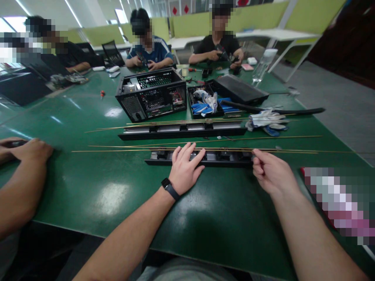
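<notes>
- Here, two black bars are lying.
- Left hand is resting spread on the near bar.
- Right hand is sitting curled; can't tell if pinching.

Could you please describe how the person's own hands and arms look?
The left hand and right hand wear no gloves, and no sleeves show on the forearms. A watch with a squarish black face and dark strap is on the left wrist; the right wrist is bare.

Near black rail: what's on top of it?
Thin golden rods run lengthwise over the rail, and the left hand lies across it near its middle. What is beneath that hand is hidden.
</notes>
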{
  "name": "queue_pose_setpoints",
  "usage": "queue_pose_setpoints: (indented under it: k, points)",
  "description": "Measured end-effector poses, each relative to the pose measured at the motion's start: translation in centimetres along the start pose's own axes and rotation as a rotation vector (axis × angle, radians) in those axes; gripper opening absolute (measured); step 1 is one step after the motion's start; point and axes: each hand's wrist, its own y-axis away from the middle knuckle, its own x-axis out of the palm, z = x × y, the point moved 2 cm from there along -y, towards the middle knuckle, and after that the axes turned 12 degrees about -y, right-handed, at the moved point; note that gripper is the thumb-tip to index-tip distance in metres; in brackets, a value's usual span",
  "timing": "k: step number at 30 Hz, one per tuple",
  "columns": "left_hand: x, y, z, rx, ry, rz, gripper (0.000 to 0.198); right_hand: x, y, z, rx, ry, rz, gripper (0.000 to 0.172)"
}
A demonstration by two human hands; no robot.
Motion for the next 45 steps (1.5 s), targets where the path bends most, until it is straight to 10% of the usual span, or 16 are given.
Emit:
queue_pose_setpoints:
  k: [45]
  points:
    - [-0.37, -0.12, -0.18, 0.007, -0.005, 0.004, 0.063, -0.57, -0.70, -0.16, 0.011, 0.021, 0.042, 0.040]
